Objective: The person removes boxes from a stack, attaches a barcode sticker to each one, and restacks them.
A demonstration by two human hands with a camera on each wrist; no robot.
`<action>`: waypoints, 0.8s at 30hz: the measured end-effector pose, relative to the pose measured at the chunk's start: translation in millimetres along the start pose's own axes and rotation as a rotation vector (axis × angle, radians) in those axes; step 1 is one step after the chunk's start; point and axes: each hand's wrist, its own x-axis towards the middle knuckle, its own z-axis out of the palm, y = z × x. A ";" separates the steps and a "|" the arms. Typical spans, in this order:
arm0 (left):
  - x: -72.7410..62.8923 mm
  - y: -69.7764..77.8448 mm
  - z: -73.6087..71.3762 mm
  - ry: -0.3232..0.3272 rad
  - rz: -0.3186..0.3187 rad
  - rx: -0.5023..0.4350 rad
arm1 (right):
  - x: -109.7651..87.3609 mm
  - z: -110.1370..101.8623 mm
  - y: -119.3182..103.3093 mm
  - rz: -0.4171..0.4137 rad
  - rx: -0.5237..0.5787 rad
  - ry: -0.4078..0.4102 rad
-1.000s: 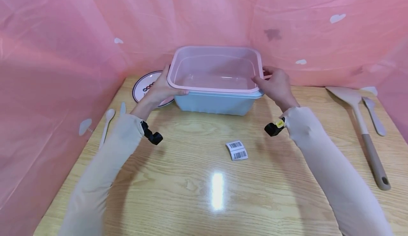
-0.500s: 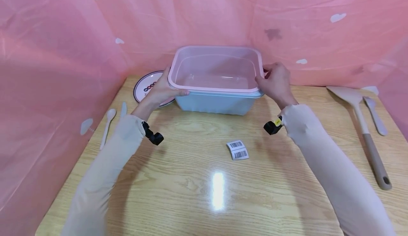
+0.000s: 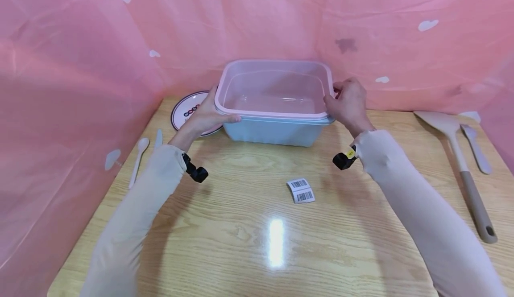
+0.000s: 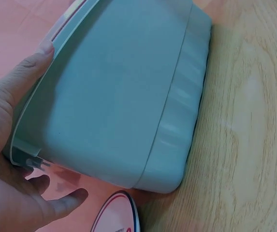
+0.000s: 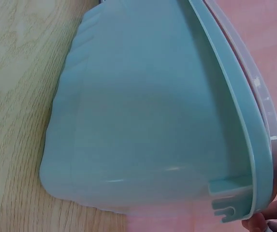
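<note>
A pink translucent plastic basin (image 3: 277,87) sits nested in a light blue plastic basin (image 3: 271,131), which stands on the table at the back. My left hand (image 3: 206,116) holds the stack's left end, the thumb along the front rim. In the left wrist view that thumb (image 4: 29,70) presses the blue rim, with the other fingers spread below the corner. At the right end, my right hand (image 3: 348,104) pinches the rim with curled fingers. Only a few fingertips (image 5: 261,220) show at the corner in the right wrist view; the exact grip is partly hidden.
Behind the left hand lies a round plate (image 3: 186,109) with a dark rim. A white spoon (image 3: 138,161) and a knife (image 3: 159,137) lie at the left. A barcode label (image 3: 301,191) is in front. A long-handled spatula (image 3: 462,154) and a small grey utensil (image 3: 476,150) lie at right.
My right thumb has shifted from over the inner side of the pink rim to its outer edge. The left hand keeps its hold, and both basins stay in place.
</note>
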 end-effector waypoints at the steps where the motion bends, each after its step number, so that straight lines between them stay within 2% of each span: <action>1: -0.4 0.5 -0.1 0.005 -0.002 0.014 | -0.2 -0.1 -0.3 0.000 0.003 0.003; 7: -2.8 4.1 0.1 0.043 -0.021 0.133 | 0.1 -3.8 -5.1 -0.011 0.003 0.037; 11: -3.4 5.4 1.7 0.057 -0.049 0.120 | 0.5 -6.3 -10.5 0.032 0.047 0.041; 15: -1.5 3.0 1.6 0.065 -0.056 0.092 | 1.2 -6.7 -13.8 0.089 0.138 0.048; 19: -0.3 -0.5 0.1 0.064 -0.034 0.090 | 2.5 -4.8 -12.9 0.108 0.242 0.044; 24: 2.0 -6.4 -0.3 0.051 -0.007 0.087 | 4.0 -4.4 -8.9 0.156 0.363 -0.003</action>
